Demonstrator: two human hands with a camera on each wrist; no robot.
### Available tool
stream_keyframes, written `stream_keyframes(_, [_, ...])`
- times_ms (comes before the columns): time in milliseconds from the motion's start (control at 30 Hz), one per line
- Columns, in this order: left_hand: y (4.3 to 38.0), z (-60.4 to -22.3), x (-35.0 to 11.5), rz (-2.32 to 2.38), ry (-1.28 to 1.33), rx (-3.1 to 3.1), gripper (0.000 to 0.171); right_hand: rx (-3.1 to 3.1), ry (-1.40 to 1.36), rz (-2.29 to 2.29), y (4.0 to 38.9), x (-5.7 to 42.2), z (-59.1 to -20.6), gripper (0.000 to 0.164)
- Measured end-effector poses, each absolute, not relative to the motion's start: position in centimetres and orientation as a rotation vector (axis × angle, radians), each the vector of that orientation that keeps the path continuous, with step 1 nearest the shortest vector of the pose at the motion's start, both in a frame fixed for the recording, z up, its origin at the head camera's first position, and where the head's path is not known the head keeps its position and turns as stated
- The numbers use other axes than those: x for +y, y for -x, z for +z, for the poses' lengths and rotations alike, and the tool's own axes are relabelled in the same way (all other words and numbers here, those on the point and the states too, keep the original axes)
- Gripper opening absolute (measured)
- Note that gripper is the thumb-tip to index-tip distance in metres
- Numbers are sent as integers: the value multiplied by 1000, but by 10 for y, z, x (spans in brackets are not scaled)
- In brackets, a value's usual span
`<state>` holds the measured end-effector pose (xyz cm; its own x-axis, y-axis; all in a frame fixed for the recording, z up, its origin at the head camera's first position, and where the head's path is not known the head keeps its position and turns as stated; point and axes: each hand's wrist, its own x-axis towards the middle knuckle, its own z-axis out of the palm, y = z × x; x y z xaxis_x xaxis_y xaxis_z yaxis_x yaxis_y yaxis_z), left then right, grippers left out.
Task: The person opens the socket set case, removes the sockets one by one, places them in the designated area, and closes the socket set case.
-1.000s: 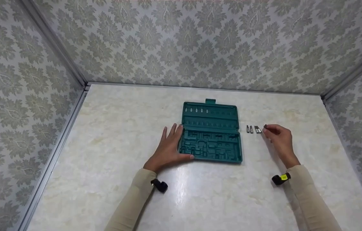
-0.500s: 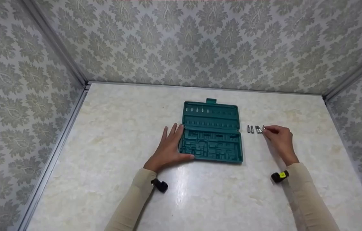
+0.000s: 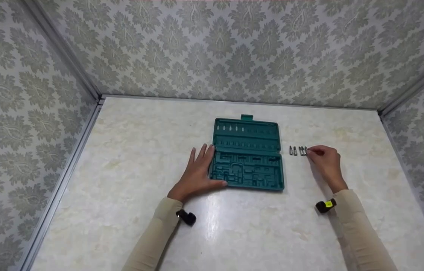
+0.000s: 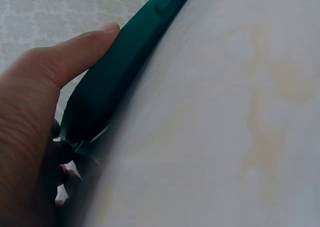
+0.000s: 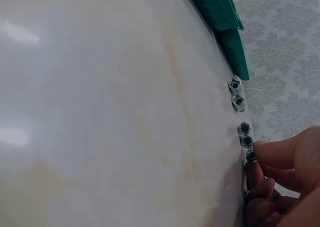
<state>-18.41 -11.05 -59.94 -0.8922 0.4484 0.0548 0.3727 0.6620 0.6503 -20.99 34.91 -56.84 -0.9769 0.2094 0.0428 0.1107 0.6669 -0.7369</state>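
Note:
A green plastic tool case (image 3: 251, 188) lies unfolded, its moulded insides facing up. My left hand (image 3: 196, 175) rests at its left side with the fingers spread along the edge. In the left wrist view the left thumb (image 4: 95, 42) presses the case's side. Right of the case, small metal sockets stand in a row: a pair (image 3: 293, 151), then a group of three. At the right end of that group my right hand (image 3: 326, 162) pinches a socket (image 5: 251, 157) between thumb and fingertips. The right wrist view shows the sockets' hollow ends, with the held one beside its neighbour (image 5: 247, 141).
Several small light pieces (image 3: 230, 128) sit in the upper half of the case. A latch tab (image 3: 246, 117) sticks out at the back. The pale marbled table (image 3: 140, 131) is bordered by patterned walls (image 3: 219, 49). Both wrists carry black cameras (image 3: 187, 217).
The right hand has brought the socket it pinches down and slightly left, up against the others in the row. The left hand and the case stay in place.

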Motion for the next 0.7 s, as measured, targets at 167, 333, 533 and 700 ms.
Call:
stream_keyframes(167, [184, -599, -111, 1059, -670, 2752, 139, -2749, 268, 1215, 209, 347, -567, 27])
stream_keyframes(333, [183, -598, -111, 1050, -650, 2755, 139, -2727, 284, 1220, 210, 344, -569, 26])
stream_keyframes(533, [182, -598, -111, 1060, -632, 2753, 139, -2692, 274, 1251, 207, 339, -575, 27])
stream_keyframes(700, [183, -599, -111, 1064, -651, 2757, 139, -2652, 308, 1272, 205, 336, -580, 27])
